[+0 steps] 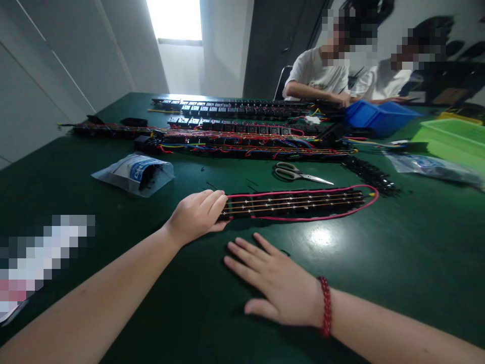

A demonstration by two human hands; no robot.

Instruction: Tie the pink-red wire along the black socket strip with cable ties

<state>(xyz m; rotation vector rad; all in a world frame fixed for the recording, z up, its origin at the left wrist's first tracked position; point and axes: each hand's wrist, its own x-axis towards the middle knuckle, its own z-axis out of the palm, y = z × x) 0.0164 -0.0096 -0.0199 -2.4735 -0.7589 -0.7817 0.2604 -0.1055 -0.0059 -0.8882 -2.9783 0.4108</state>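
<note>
My left hand (200,216) is closed round the left end of a black socket strip (288,203), which lies with its wired side up. Copper-coloured rods run along the strip, and a red wire (376,198) loops past its right end. Flat above the green table, fingers spread, my right hand (278,280) is in front of the strip and apart from it. A red bead bracelet (325,306) circles that wrist. Scissors (299,173) lie behind the strip. Near its right end is a heap of black cable ties or similar thin pieces (371,175).
Behind are several wired socket strips (242,136) in rows. A clear plastic bag (134,173) of black pieces lies at left. Blue bins (379,117), a green bin (454,139) and another bag (435,168) stand at right. Two people in white shirts (322,73) sit across the table.
</note>
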